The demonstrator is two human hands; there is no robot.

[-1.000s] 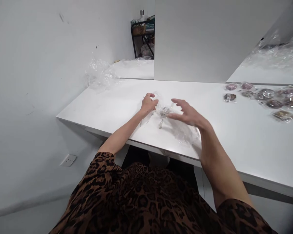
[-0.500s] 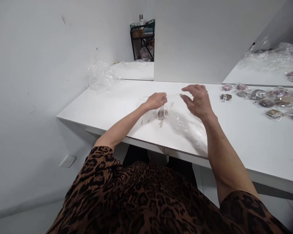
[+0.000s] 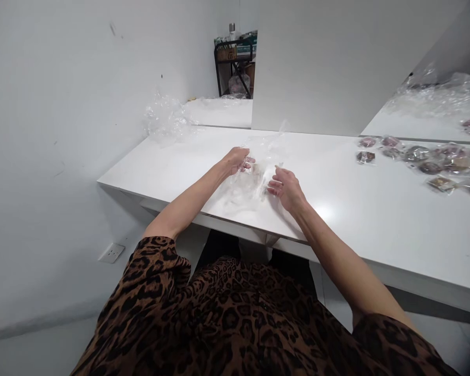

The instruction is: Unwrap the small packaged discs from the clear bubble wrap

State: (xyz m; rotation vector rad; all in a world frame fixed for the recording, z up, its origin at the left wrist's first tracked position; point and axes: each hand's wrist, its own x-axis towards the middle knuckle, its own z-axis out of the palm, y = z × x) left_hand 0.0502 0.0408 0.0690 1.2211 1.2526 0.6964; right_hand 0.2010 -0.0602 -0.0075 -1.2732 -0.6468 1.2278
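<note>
Clear plastic film (image 3: 241,190) lies crumpled between my hands above the white table, with a loose end standing up at the back. My left hand (image 3: 238,161) has its fingers curled into the film on the left side. Opposite it, my right hand (image 3: 286,189) is closed on the film's right side, thumb uppermost and fingers bent in. The small brown item seen earlier is mostly hidden by the layers of film, and its outline cannot be made out.
Several small wrapped pieces (image 3: 431,167) are spread over the right of the white table (image 3: 337,224). A heap of clear film (image 3: 166,120) sits against the left wall. An upright white panel (image 3: 309,68) stands along the back, with a black rack (image 3: 217,70) beyond it.
My right hand has come left and down, from open above the table to the film. My left hand has shifted slightly left. The film is now gathered over the small brown item.
</note>
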